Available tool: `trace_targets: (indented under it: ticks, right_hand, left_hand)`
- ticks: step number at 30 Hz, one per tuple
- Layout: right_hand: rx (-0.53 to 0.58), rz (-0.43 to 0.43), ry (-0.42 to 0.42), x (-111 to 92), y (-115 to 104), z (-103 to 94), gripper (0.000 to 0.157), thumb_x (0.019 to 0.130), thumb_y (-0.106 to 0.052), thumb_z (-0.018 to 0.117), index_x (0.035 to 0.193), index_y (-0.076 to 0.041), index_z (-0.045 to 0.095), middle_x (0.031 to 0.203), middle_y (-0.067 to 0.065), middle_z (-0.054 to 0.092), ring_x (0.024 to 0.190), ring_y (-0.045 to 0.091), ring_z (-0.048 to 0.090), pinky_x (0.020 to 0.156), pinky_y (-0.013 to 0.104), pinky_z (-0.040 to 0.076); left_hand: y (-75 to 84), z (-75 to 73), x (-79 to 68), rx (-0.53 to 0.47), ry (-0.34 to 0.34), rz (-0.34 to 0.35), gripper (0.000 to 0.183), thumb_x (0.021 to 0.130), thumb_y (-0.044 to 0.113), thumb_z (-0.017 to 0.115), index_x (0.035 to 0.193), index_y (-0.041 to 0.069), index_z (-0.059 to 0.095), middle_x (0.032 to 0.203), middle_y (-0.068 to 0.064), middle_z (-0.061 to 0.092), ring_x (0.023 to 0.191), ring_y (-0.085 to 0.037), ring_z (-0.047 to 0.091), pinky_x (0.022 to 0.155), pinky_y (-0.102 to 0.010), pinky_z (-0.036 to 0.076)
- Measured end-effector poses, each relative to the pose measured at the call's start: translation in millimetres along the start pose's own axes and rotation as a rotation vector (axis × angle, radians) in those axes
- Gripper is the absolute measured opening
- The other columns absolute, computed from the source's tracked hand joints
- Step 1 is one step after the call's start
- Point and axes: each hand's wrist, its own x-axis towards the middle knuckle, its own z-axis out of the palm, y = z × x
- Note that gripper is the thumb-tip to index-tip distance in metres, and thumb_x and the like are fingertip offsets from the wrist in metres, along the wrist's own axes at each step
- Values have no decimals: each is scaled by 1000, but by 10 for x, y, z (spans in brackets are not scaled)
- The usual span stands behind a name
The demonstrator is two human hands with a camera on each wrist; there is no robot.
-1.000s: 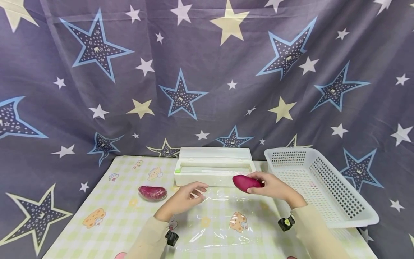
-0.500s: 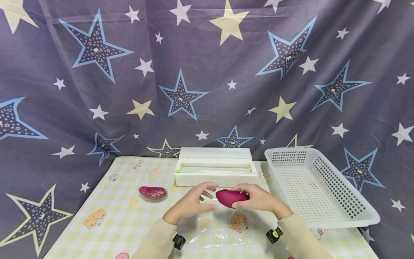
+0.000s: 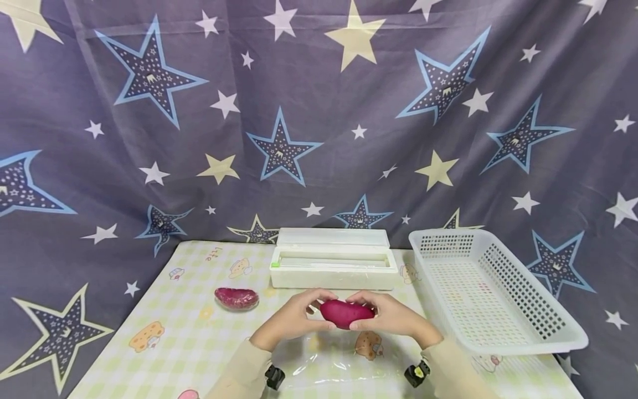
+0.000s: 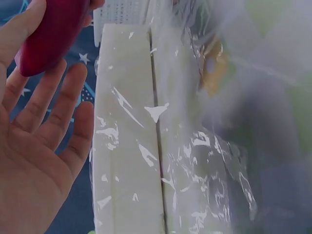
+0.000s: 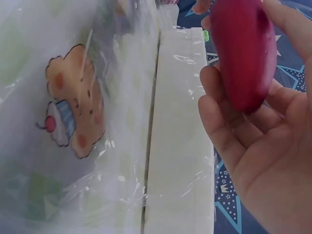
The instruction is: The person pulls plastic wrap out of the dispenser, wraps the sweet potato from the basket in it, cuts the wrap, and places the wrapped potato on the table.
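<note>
A smooth purple-red sweet potato [image 3: 344,314] is held between both hands, above a sheet of clear cling film [image 3: 339,372] spread over the table. My left hand [image 3: 293,318] pinches its left end, thumb on the near side and fingertips behind. At the other end my right hand [image 3: 395,317] grips it with thumb and curled fingers; the right wrist view shows the sweet potato [image 5: 243,58] against those fingers. Just behind the hands stands a white cling film box [image 3: 334,279] with its lid up. Film stretches from it toward me.
On the left of the table lies another sweet potato [image 3: 236,298], its skin shiny under film. A white perforated basket [image 3: 451,302] stands at the right, its near corner over the table edge. The checked tablecloth [image 3: 169,310] meets a starry curtain [image 3: 319,127] behind.
My right hand has brought the sweet potato left and nearer, over the film. The left hand has moved right to meet it and now holds its left end.
</note>
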Motion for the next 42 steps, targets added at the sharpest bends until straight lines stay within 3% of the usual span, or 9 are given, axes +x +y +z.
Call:
trace_targets:
  ticks: [6,13,20,26,33,36,42]
  right_hand:
    - [-42,-16,7,-72,54,-25,50,89,-27,78,131,-7,59,110,3,67,97,19,64,81,35,58]
    - [-20,-13,-6,-119,100,20,38,89,-22,79,123,-14,64,100,-1,71,92,20,67,81,35,57]
    - [-1,1,-24,-153,123,81,31,90,-22,78,118,-15,66,97,-3,71,90,16,67,80,33,57]
    - [-9,-31,-39,-204,157,146,31,89,-20,79,117,-13,68,108,0,69,90,17,67,79,33,58]
    - [21,65,-96,-251,191,244,33,86,-19,81,115,-14,67,101,-2,66,87,14,68,77,28,58]
    - [-3,56,-116,-261,228,281,33,86,-20,81,116,-14,67,101,-5,66,90,12,67,82,28,57]
    - [-17,48,-146,-265,263,331,32,87,-20,80,116,-13,67,97,-8,67,85,7,65,79,26,56]
  left_hand:
    - [-40,-30,-74,7,31,-25,50,84,35,83,128,26,62,120,10,65,101,-13,62,84,-44,55]
    - [-55,-30,-149,-30,21,-34,51,83,32,84,128,24,62,116,8,67,103,-15,62,83,-47,55]
    - [-72,-22,-223,-11,-42,-90,44,87,38,79,126,28,61,112,13,67,102,-10,62,86,-45,54]
    - [-90,19,-316,-10,-108,-101,40,89,38,78,123,27,62,108,12,69,100,-8,63,85,-35,53]
    - [-111,89,-401,-57,-171,-120,39,87,33,80,120,23,62,105,11,68,96,-7,63,83,-33,55]
    - [-125,102,-431,-61,-200,-129,39,87,32,81,119,22,61,105,10,68,94,-7,64,82,-31,55]
    - [-181,117,-448,-79,-236,-146,38,86,31,81,118,19,62,103,10,67,92,-6,65,82,-28,55]
